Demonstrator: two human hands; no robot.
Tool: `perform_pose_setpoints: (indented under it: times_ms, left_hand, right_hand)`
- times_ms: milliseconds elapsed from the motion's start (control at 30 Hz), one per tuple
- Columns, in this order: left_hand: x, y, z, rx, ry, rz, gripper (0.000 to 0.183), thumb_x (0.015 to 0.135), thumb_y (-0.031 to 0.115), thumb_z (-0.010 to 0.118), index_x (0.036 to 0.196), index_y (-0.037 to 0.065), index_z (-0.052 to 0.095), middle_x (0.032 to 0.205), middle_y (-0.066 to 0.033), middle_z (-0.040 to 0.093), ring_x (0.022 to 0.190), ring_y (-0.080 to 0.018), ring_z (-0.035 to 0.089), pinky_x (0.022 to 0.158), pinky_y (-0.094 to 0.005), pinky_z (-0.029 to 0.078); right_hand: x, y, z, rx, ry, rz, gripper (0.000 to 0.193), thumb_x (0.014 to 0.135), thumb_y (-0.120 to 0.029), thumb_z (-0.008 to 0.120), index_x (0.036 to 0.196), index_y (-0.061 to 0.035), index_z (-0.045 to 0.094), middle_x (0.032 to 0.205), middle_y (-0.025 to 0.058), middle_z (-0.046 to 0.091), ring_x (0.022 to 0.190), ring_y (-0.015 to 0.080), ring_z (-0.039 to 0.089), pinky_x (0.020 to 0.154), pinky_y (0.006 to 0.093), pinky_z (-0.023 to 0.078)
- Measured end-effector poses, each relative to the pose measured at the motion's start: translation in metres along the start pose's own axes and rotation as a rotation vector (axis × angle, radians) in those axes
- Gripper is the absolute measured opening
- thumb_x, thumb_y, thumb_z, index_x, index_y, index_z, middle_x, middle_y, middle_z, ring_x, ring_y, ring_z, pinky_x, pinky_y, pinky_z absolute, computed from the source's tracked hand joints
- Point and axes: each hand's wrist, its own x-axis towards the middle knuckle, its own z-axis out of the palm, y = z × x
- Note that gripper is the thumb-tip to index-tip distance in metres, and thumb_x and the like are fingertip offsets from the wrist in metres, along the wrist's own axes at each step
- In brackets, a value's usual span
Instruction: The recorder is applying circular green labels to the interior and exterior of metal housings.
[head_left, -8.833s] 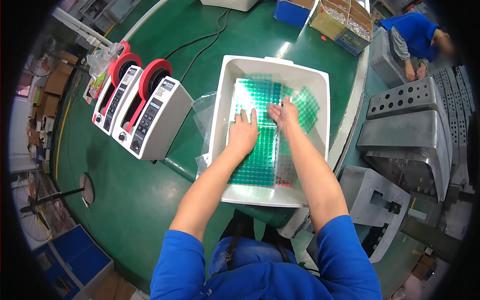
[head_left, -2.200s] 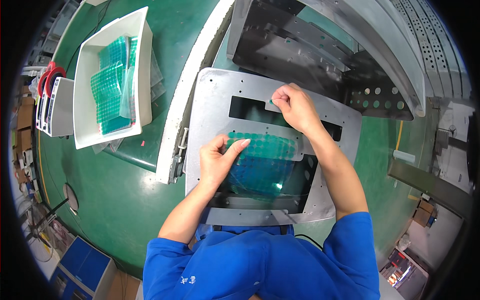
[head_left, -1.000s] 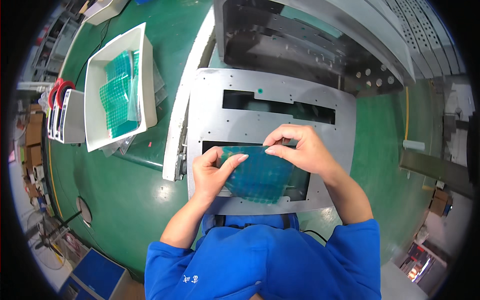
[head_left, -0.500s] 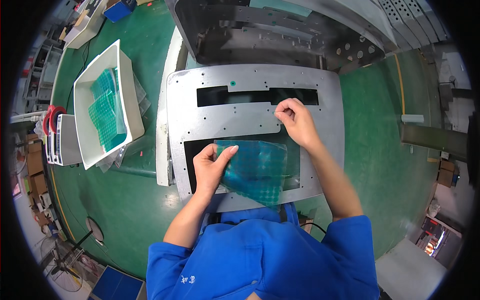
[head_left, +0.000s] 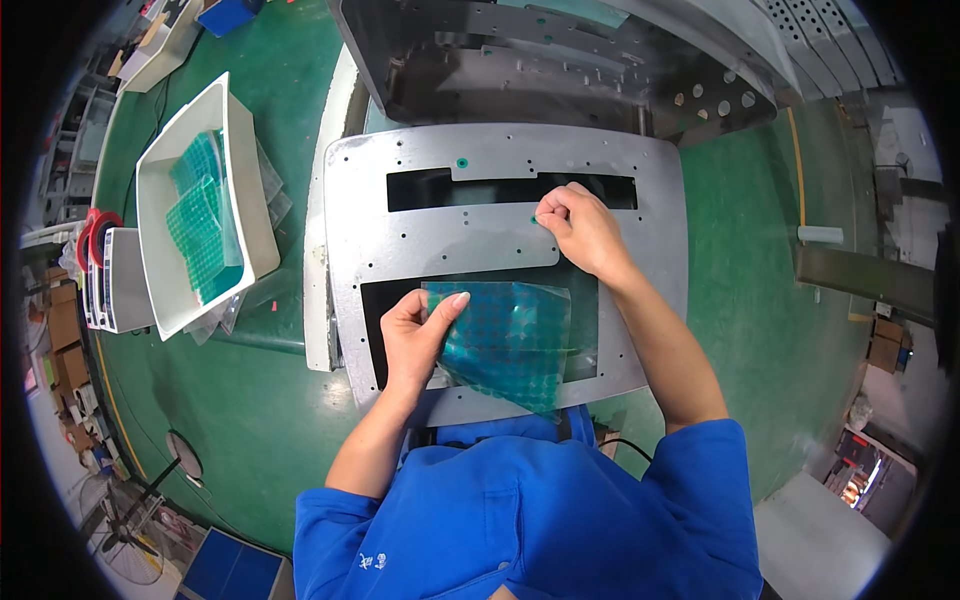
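Note:
My left hand (head_left: 415, 335) is closed on the left edge of a clear sheet of green round stickers (head_left: 510, 340), thumb on top. The sheet hangs over the large lower opening of a grey metal panel (head_left: 350, 210). My right hand (head_left: 580, 230) pinches thumb and forefinger together just below the panel's narrow upper slot (head_left: 420, 190). A small green sticker (head_left: 536, 220) shows at those fingertips, mostly hidden by them. One green dot (head_left: 462, 163) surrounds a hole near the panel's top edge. Several other small holes are bare.
A white bin (head_left: 150, 270) holding more green sticker sheets stands at the left, beside red-handled tape rolls (head_left: 90, 245). Beyond the panel rises a large grey metal housing (head_left: 500, 75). A pedestal fan (head_left: 120, 535) stands at lower left.
My right hand has shifted slightly left and up over the panel, fingertips still pinched. The left hand keeps its hold on the sticker sheet. The whole view has moved slightly.

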Motion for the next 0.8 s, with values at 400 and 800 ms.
perform_pose_setpoints:
  times_ms: [400, 800]
  left_hand:
    - [0.001, 0.0, 0.004, -0.043, -0.02, -0.025, 0.027, 0.074, 0.017, 0.073, 0.059, 0.005, 0.054, 0.054, 0.0066, 0.046, 0.048, -0.0002, 0.035, 0.044, -0.0164, 0.027]
    - [0.002, -0.001, 0.004, -0.023, -0.017, -0.021, 0.026, 0.074, 0.017, 0.073, 0.06, 0.005, 0.055, 0.053, 0.0071, 0.045, 0.049, 0.0, 0.035, 0.044, -0.0164, 0.026]
  right_hand:
    - [0.003, -0.004, -0.005, 0.003, -0.068, 0.063, 0.007, 0.077, -0.015, 0.056, 0.077, -0.008, 0.06, 0.082, 0.0047, 0.054, 0.08, 0.0233, 0.054, 0.069, 0.0348, 0.043]
    - [0.002, -0.004, -0.003, -0.034, -0.053, 0.045, 0.007, 0.077, -0.015, 0.057, 0.077, -0.009, 0.06, 0.082, 0.0041, 0.054, 0.082, 0.0233, 0.054, 0.071, 0.0352, 0.043]
